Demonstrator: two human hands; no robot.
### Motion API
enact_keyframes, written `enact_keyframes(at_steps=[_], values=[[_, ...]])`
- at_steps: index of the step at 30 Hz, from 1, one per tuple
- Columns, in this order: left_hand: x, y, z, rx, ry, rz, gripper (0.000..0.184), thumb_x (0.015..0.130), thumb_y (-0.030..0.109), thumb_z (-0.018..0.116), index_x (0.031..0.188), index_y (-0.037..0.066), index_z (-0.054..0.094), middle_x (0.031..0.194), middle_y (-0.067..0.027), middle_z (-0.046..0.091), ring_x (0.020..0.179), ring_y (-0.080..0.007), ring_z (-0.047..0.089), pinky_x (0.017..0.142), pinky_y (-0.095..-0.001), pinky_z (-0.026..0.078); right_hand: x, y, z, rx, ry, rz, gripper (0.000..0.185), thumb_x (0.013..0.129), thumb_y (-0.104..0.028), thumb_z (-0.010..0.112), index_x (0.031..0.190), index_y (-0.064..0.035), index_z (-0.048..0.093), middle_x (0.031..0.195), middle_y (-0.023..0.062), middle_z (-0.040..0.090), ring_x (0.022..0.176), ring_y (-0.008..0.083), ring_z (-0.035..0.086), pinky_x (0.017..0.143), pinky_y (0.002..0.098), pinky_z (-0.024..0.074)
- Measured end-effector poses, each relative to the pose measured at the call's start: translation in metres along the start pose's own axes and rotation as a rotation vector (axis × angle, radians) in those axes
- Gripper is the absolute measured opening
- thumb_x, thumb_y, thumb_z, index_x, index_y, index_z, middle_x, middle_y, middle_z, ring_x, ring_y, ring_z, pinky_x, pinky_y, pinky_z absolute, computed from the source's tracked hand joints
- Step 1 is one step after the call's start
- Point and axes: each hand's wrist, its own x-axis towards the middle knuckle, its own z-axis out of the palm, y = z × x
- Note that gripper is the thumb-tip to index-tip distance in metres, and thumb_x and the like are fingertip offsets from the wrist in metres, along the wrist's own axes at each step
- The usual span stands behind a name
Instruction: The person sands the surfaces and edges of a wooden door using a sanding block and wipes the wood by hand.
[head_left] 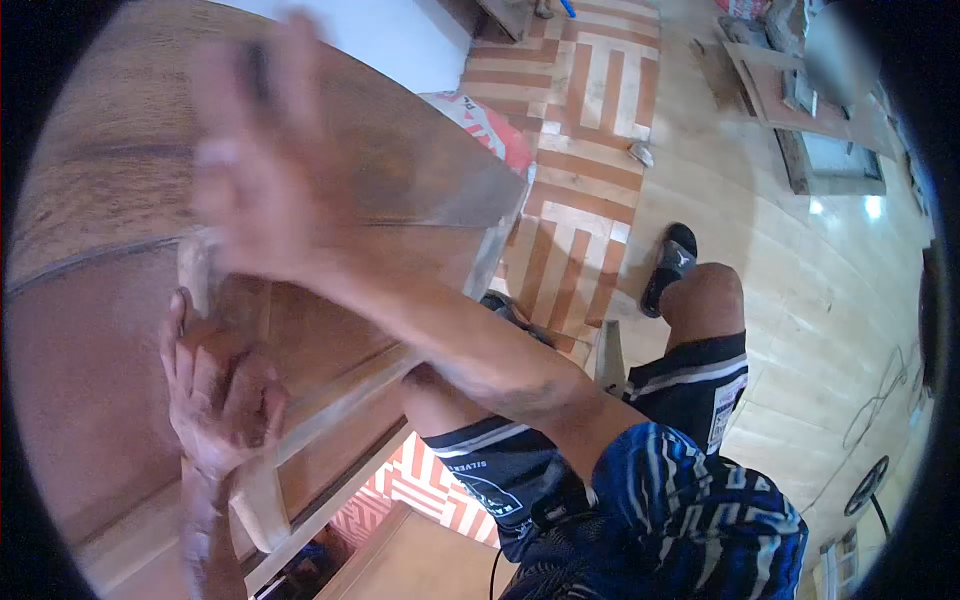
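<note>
My left hand [225,400] has its fingers curled round a pale wooden slat [262,512], whose other end shows above the fingers. The slat lies across a large brown wooden furniture piece [85,370] with a curved panel. Over that panel [390,140], further from my body, is my right hand [260,180], strongly smeared by motion. A dark patch shows between its fingers; whether it is a held thing or a gap I cannot make out. My right forearm stretches across the furniture's edge.
A pale wooden rail [345,395] edges the furniture near my knee. Beside it, a red and white sack [490,130] leans at the far end. Boards and a framed panel [830,165] lie on the floor at right. A cable [880,400] and a round black object [866,486] are lower right.
</note>
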Motion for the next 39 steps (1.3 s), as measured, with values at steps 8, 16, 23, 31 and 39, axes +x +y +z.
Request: enact_keyframes(at_steps=[8,16,23,31,39], values=[[-0.001,-0.012,0.002,0.001,-0.009,0.011,0.023,0.062,0.009,0.07,0.085,0.008,0.065,0.095,-0.009,0.056,0.101,-0.0309,0.059,0.109,-0.0628,0.038,-0.104,0.135,-0.053,-0.278,-0.034,0.474,0.052,0.094,-0.013,0.048,0.143,0.0005,0.039,0.148,0.0233,0.039,0.118,0.0316,0.053,0.106,0.0401,0.0405],[-0.004,-0.008,0.003,0.002,-0.052,-0.005,0.026,0.065,0.008,0.069,0.091,0.006,0.067,0.097,-0.0109,0.058,0.101,-0.0322,0.058,0.108,-0.0643,0.037,0.029,-0.049,0.035,0.144,0.053,-0.184,0.062,0.079,-0.024,0.071,0.132,-0.0004,0.049,0.149,0.0373,0.024,0.134,0.0519,0.035,0.107,0.0636,0.0332],[-0.003,-0.008,0.002,0.043,-0.043,-0.007,0.018,0.066,0.006,0.065,0.084,0.007,0.065,0.094,-0.0103,0.055,0.101,-0.0309,0.058,0.11,-0.0646,0.035,-0.118,0.153,-0.066,-0.379,0.123,0.533,0.06,0.091,-0.005,0.05,0.149,0.0006,0.034,0.149,0.0268,0.037,0.14,0.0386,0.035,0.117,0.0443,0.0268],[-0.012,-0.01,0.007,0.011,-0.048,-0.056,0.017,0.069,0.008,0.067,0.086,0.008,0.067,0.096,-0.0104,0.056,0.101,-0.0311,0.058,0.111,-0.0628,0.035,0.02,-0.068,0.036,0.214,-0.044,0.004,0.053,0.072,-0.014,0.068,0.122,-0.0033,0.057,0.145,0.047,0.02,0.133,0.0667,0.026,0.11,0.062,0.0313],[0.003,-0.006,0.001,0.032,-0.026,0.01,0.018,0.069,0.005,0.064,0.087,0.004,0.066,0.093,-0.0112,0.057,0.098,-0.0313,0.06,0.11,-0.0621,0.036,-0.121,0.142,-0.072,-0.205,0.045,0.641,0.059,0.096,-0.011,0.043,0.153,-0.0017,0.028,0.156,0.0236,0.027,0.126,0.0359,0.043,0.11,0.0446,0.0358]])
